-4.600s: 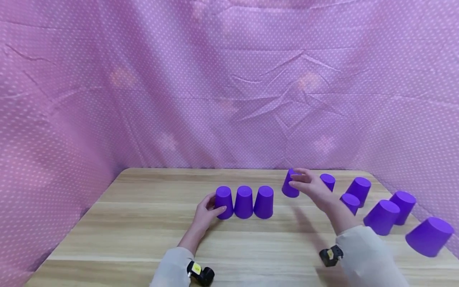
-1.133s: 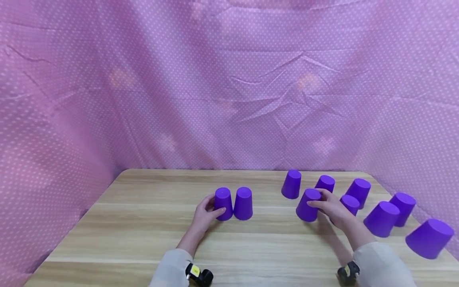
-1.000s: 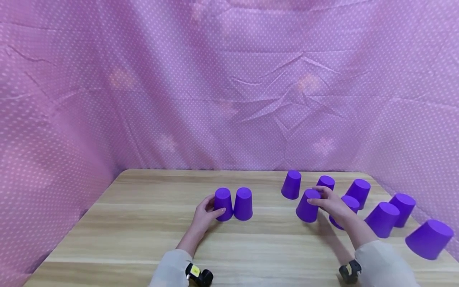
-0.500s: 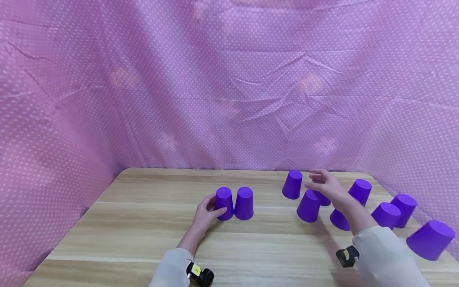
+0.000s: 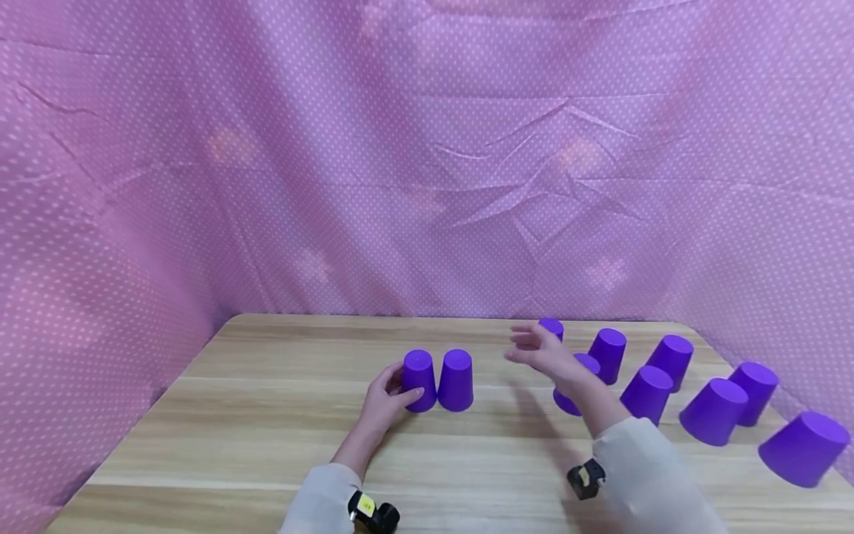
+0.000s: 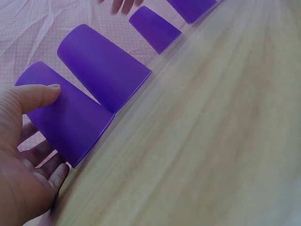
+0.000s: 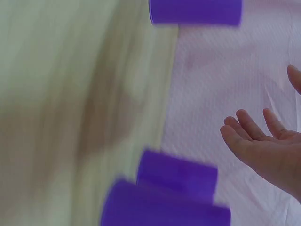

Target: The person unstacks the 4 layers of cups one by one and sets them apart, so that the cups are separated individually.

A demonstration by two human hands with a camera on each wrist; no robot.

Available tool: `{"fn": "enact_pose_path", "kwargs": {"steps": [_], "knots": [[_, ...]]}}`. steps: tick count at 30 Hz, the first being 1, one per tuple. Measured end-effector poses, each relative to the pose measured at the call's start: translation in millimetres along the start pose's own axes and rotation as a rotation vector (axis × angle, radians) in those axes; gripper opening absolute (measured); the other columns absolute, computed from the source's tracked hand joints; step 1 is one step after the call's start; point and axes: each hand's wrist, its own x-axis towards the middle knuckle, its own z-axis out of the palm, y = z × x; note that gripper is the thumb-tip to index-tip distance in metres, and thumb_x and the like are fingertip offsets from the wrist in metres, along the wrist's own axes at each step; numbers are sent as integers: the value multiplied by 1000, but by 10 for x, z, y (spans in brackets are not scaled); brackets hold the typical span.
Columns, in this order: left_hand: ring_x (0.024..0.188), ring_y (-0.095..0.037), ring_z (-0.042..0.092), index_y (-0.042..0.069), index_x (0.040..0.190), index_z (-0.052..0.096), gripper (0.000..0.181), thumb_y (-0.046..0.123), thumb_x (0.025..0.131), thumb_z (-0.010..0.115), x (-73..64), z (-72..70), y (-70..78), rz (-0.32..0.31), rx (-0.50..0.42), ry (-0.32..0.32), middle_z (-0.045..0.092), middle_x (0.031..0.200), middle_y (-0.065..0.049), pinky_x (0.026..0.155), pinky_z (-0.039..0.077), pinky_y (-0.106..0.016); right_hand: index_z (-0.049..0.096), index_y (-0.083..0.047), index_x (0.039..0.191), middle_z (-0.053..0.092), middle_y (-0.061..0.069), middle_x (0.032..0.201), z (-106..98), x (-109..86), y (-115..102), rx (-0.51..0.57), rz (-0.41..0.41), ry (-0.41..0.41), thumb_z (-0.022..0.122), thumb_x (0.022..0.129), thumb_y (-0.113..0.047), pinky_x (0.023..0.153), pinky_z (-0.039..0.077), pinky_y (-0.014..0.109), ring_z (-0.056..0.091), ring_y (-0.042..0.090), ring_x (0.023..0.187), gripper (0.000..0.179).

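Observation:
My left hand (image 5: 380, 406) holds an upside-down purple cup (image 5: 419, 380) at its left side. In the left wrist view the thumb lies on the wall of that cup (image 6: 68, 113) and the other fingers curl behind it. A second purple cup (image 5: 457, 381) stands upside down right beside it. Over the table's middle right my right hand (image 5: 552, 362) hovers with loosely spread fingers and nothing in them. It partly hides a far cup (image 5: 551, 327) and a nearer cup (image 5: 567, 404). The right wrist view shows the same hand (image 7: 268, 146) apart from the blurred cups.
Several more upside-down purple cups stand at the right in two slanting rows, among them a far cup (image 5: 608, 354) and a near cup (image 5: 804, 449) by the right edge. A pink dotted cloth (image 5: 427, 208) surrounds the wooden table (image 5: 267, 445).
A third cup went from the left row to the right group, where my right hand let it go. That hand then rose and moved left. My left hand stays on its cup.

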Motion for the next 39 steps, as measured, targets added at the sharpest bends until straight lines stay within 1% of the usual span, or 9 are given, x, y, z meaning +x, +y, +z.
{"fn": "enact_pose_path", "kwargs": {"steps": [2,5,6,8,10,16,24,31,39], "knots": [[100,-30,48,-4,116,48,57,16,69,71,-9,1,5,25,2,-3,52,107,-20,89,39,-38,33,3,127,37,27,124,150,33,13,-9,8,-13,64,76,-12,93,31,48,35,38,113,61],[102,-31,47,-4,117,47,55,11,69,70,-1,8,13,-17,4,3,52,109,-21,90,38,-37,36,3,125,40,27,121,354,72,37,-11,18,-34,65,74,-12,91,33,47,37,38,111,60],[104,-34,46,-6,118,45,56,8,69,69,7,13,12,-51,14,5,50,110,-23,91,36,-41,37,3,124,41,27,120,413,83,48,-4,19,-43,65,74,-12,91,34,46,38,38,110,60],[105,-35,44,-8,119,43,56,3,69,68,15,17,9,-79,21,9,48,112,-25,92,35,-41,39,2,123,45,25,117,515,99,69,5,27,-51,66,73,-12,89,36,45,41,36,108,59],[106,-36,43,-9,120,42,57,0,69,67,19,21,12,-100,19,12,47,113,-26,92,34,-42,40,3,121,48,23,112,598,106,88,17,18,-59,67,72,-11,87,38,44,44,35,104,58],[105,-34,44,-7,120,42,58,1,69,68,8,33,15,-116,37,25,48,113,-24,91,36,-40,42,6,117,54,19,100,765,128,148,51,-5,-38,67,69,-4,84,41,42,51,30,94,55],[105,-32,45,-5,120,44,57,4,69,69,16,40,1,-122,62,24,49,112,-22,91,37,-38,43,6,115,57,16,95,879,146,180,57,-7,25,69,66,-1,84,40,43,53,29,91,56],[106,-33,44,-5,121,42,58,3,70,68,21,43,19,-128,72,29,48,113,-23,92,35,-39,46,4,111,58,14,93,916,173,192,52,-4,51,68,67,-4,84,41,43,54,28,90,50],[106,-34,44,-5,122,41,60,3,69,68,6,43,20,-149,75,23,47,114,-24,92,35,-40,47,2,113,56,15,99,760,52,202,6,16,89,68,69,-6,87,38,45,51,30,95,49]]}}
